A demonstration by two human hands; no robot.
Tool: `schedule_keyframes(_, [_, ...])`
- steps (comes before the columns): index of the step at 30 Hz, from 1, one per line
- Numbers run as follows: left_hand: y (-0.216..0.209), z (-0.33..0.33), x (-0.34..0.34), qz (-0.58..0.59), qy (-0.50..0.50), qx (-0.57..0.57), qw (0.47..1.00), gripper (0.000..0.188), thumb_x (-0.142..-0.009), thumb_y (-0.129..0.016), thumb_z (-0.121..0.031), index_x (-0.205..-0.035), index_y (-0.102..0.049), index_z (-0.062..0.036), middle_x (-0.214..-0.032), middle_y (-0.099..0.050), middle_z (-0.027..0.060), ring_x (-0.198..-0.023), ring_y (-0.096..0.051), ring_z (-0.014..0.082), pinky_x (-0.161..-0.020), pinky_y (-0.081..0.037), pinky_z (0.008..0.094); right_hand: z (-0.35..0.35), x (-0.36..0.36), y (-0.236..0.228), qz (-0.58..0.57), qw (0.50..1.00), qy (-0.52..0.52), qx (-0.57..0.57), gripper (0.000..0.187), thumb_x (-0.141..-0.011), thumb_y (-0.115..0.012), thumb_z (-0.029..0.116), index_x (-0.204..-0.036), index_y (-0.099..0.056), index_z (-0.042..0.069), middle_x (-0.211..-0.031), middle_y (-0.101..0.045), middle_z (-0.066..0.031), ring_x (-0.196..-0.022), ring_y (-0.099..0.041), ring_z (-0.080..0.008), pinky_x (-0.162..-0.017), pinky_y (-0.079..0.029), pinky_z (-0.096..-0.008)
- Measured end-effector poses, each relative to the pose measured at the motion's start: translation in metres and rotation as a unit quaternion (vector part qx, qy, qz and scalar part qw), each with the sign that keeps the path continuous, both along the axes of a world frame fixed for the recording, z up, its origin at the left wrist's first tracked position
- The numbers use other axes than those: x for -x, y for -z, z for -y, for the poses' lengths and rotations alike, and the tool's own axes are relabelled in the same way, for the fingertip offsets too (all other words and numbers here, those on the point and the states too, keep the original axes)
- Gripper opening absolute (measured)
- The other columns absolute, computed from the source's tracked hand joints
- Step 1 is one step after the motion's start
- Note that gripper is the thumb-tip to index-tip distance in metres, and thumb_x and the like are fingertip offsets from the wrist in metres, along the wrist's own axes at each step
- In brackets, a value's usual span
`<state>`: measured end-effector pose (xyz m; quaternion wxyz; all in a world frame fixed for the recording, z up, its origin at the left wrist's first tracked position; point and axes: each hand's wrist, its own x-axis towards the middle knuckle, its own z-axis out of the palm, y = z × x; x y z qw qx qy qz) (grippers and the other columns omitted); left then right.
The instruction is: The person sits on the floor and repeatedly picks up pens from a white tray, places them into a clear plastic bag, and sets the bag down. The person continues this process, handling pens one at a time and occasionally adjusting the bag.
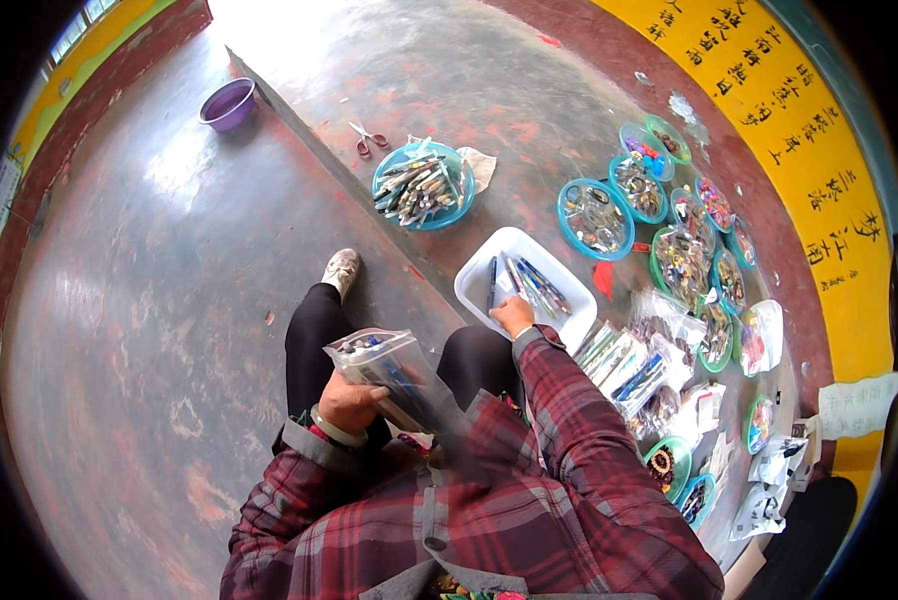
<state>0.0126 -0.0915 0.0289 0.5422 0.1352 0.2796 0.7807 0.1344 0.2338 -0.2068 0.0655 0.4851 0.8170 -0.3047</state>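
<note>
Left hand point(352, 403): fingers curled tight around a clear plastic bag point(389, 372) of pens, held upright over the lap. A pale bracelet sits at the wrist, below it a plaid sleeve point(299, 470).

Right hand point(514, 316): reaching forward, resting at the near edge of a white rectangular tray point(474, 280); fingers bent down at the rim, but whether they are closed on anything cannot be told. The tray holds several pens point(529, 285) lying loose, just ahead of the fingers.

Just right of the right hand: a row of packed clear bags point(624, 360) of pens and small goods, lying side by side on the raised ledge.

Farther ahead and right of the right hand: a cluster of round teal-rimmed baskets point(596, 218) filled with small mixed items, close together, some touching.

Ahead of both hands: a larger teal basket point(424, 185) heaped with pens, a pale cloth point(481, 165) just beside it, and red-handled scissors point(369, 137) near its far side.

Well ahead and left of the left hand: a purple basin point(229, 104) on the lower floor.

Between the hands: knees in black trousers point(314, 345); one white shoe point(342, 270) ahead of the left hand, against the ledge.

Far right: a yellow wall band point(819, 150) with red lettering.
</note>
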Motion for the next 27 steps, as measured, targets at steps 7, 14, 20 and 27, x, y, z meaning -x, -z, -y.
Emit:
schedule_keyframes(7, [0.004,-0.005,0.003,-0.011,-0.001,0.03,0.999,0.063,-0.064,-0.073,-0.009,-0.119,-0.045,0.0014,-0.1,-0.061,0.0247,-0.094,-0.062,0.0358,-0.084,-0.05,0.0443,0.002,0.013,0.003,0.066,0.997,0.0,-0.04,0.041,-0.067,-0.07,0.032,-0.086,-0.068,-0.004,-0.091,-0.064,-0.0263,-0.09,-0.063,-0.0381,-0.079,-0.05,-0.0412])
schedule_keyframes(14, [0.004,-0.01,0.001,-0.034,-0.004,0.038,0.999,0.066,-0.063,-0.074,-0.01,-0.12,-0.045,0.0023,-0.099,-0.062,0.0226,-0.094,-0.062,0.0329,-0.084,-0.05,0.0415,-0.006,0.0,0.009,-0.04,0.996,0.071,0.027,0.024,-0.065,-0.065,0.017,-0.071,-0.064,-0.007,-0.077,-0.066,-0.0226,-0.068,-0.067,-0.029,-0.06,-0.053,-0.0358])
schedule_keyframes(20, [0.014,-0.008,0.0,-0.064,0.004,0.032,0.997,0.063,-0.064,-0.072,-0.01,-0.12,-0.046,0.0029,-0.1,-0.063,0.0194,-0.094,-0.062,0.031,-0.084,-0.05,0.0405,-0.001,-0.033,-0.025,-0.309,0.906,0.237,0.163,0.01,-0.076,-0.061,0.007,-0.083,-0.061,0.0,-0.066,-0.062,-0.0067,-0.054,-0.061,-0.0129,-0.047,-0.048,-0.0229])
schedule_keyframes(27, [0.005,-0.002,-0.01,-0.096,0.054,0.027,0.994,0.058,-0.063,-0.069,-0.001,-0.118,-0.052,0.0004,-0.111,-0.06,0.0073,-0.103,-0.056,0.0171,-0.092,-0.043,0.0311,0.008,-0.078,-0.136,-0.54,0.79,0.239,0.167,0.009,-0.085,-0.063,0.006,-0.093,-0.061,0.003,-0.081,-0.062,-0.0029,-0.068,-0.059,-0.0106,-0.058,-0.047,-0.0212])
